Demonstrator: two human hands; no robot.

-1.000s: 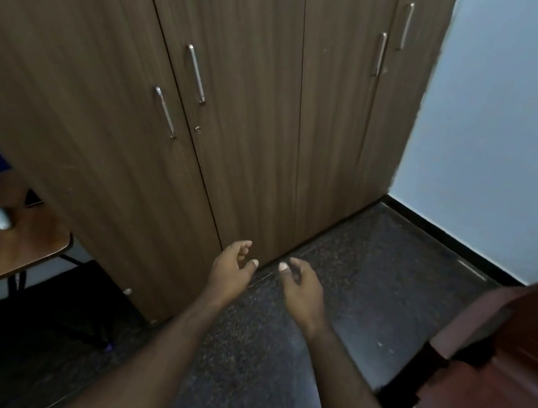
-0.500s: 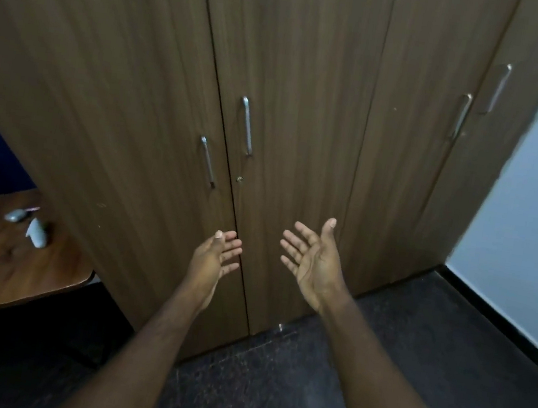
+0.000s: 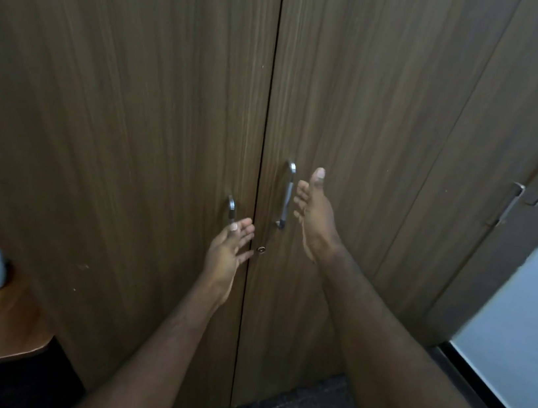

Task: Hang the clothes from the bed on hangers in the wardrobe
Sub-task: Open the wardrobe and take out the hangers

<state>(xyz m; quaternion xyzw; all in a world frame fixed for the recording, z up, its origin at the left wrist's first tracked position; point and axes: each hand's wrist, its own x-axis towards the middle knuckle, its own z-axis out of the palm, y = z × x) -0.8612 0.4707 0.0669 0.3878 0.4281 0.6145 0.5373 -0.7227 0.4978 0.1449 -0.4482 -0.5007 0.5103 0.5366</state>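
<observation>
Wardrobe of brown wood-grain panels point(image 3: 118, 113), doors shut, straight ahead and filling the view; clothes, bed and hangers nowhere in sight. Right hand point(image 3: 314, 217) open, fingers straight, empty, just right of the right door's upright silver bar handle point(image 3: 286, 194) and level with it. Left hand point(image 3: 228, 250) likewise open and empty, directly below the left door's upright silver handle point(image 3: 231, 207), fingertips at its lower end; contact impossible to tell. Small round keyhole point(image 3: 261, 249) just right of the left fingers. Compared with half a second back: both hands higher and much closer to the handles, doors nearer.
</observation>
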